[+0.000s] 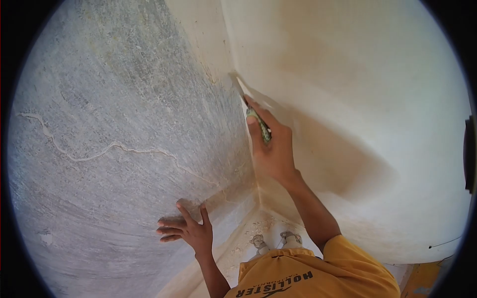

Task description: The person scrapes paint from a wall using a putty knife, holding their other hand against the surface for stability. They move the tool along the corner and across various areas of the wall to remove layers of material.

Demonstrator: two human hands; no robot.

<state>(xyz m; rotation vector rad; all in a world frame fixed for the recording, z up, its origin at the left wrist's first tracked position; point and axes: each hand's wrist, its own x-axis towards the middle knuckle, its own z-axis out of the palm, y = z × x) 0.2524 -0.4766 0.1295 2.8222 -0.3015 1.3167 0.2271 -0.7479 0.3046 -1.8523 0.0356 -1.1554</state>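
My right hand (272,144) is wrapped round the green patterned handle of a scraper (243,88). Its thin blade points up along the corner where two walls meet, close to the edge of the grey surface; whether the blade touches the wall is hard to tell. Lower down on the left, my left hand (195,232) has its fingers spread against or very near the rough grey wall (99,188). Nothing is in that hand. A pale, winding crack line (117,144) runs across the grey wall above it.
On the right stands a smooth cream wall (377,99) carrying the shadow of my arm. Below, my feet (290,239) stand on a floor with crumbs of debris (256,223) near the corner. A dark object (469,154) shows at the right edge, and a thin wire (444,243) sticks out lower down.
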